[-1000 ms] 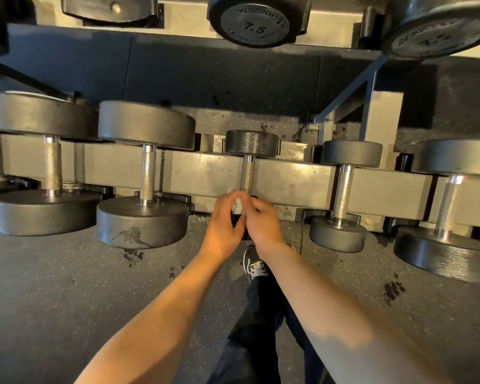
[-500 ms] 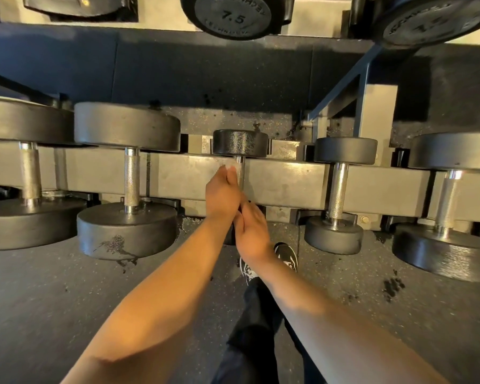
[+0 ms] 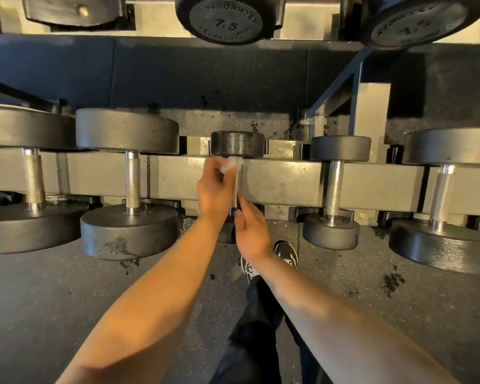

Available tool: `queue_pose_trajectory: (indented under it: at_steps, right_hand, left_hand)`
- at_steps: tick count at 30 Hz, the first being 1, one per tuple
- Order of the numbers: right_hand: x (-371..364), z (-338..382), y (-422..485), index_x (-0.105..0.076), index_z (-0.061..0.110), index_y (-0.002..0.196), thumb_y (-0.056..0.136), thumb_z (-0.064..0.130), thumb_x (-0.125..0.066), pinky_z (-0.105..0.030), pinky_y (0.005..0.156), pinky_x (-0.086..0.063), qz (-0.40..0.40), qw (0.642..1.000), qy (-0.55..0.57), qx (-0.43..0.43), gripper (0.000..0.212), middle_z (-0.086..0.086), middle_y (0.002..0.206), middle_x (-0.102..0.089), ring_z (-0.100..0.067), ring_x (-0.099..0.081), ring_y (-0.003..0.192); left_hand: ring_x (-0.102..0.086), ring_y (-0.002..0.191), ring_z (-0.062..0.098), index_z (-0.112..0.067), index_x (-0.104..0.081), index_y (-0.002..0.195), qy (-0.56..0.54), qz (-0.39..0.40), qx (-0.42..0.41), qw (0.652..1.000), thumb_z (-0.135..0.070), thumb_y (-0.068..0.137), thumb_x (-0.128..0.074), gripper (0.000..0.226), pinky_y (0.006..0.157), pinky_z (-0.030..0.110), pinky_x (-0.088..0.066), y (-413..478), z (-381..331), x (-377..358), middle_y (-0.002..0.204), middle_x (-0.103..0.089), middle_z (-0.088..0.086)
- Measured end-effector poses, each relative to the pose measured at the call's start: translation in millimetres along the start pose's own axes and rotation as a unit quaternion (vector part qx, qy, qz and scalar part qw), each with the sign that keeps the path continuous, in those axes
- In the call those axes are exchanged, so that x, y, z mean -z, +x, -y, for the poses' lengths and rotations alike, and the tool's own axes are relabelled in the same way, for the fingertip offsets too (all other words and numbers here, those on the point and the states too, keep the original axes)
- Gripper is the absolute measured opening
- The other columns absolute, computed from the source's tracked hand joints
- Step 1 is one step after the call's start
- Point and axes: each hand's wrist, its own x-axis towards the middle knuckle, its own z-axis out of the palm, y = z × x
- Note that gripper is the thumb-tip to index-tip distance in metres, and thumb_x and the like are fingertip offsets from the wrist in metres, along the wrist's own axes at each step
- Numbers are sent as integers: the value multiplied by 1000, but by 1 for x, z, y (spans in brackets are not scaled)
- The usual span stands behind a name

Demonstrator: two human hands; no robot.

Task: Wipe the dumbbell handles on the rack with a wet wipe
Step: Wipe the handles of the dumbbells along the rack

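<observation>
Wiping: our left hand (image 3: pixel 215 189) is pinching a wet wipe (image 3: pixel 233 164) against the small dumbbell's handle (image 3: pixel 236 187).
Steadying: our right hand (image 3: pixel 251 231), fingers loosely extended, is touching the handle's near end.

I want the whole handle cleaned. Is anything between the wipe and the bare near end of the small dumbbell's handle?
Yes: the right hand touches the handle's near end, below the wet wipe in the left hand.
</observation>
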Motion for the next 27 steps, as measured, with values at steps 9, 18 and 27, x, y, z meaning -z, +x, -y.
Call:
queue_pose_trajectory:
  at_steps: [9,18,27]
  right_hand:
    - [-2,-4,1,-22,23,159,110,27,-31,-22,120,-1,18,1000,-8,-8,50,1,166,-20,-17,-5,154]
    - [2,8,-4,-23,31,158,110,30,-31,-28,120,-5,26,996,49,-69,49,-3,167,-15,-12,-5,154]
    - [1,-1,-1,-19,32,159,110,30,-34,-32,125,-8,12,993,94,-72,51,4,167,-16,-11,-9,153]
  left_hand:
    - [-67,83,9,-12,-68,108,70,60,0,996,-20,98,-65,14,66,12,-47,-1,24,5,96,-74,1]
    - [-68,98,25,-14,-70,117,213,131,39,968,-27,98,-63,24,77,29,-50,-36,39,28,111,-74,8]
    - [-63,81,23,-24,-58,100,210,80,36,974,-41,97,-55,18,70,34,-51,-3,4,-8,88,-65,-1]
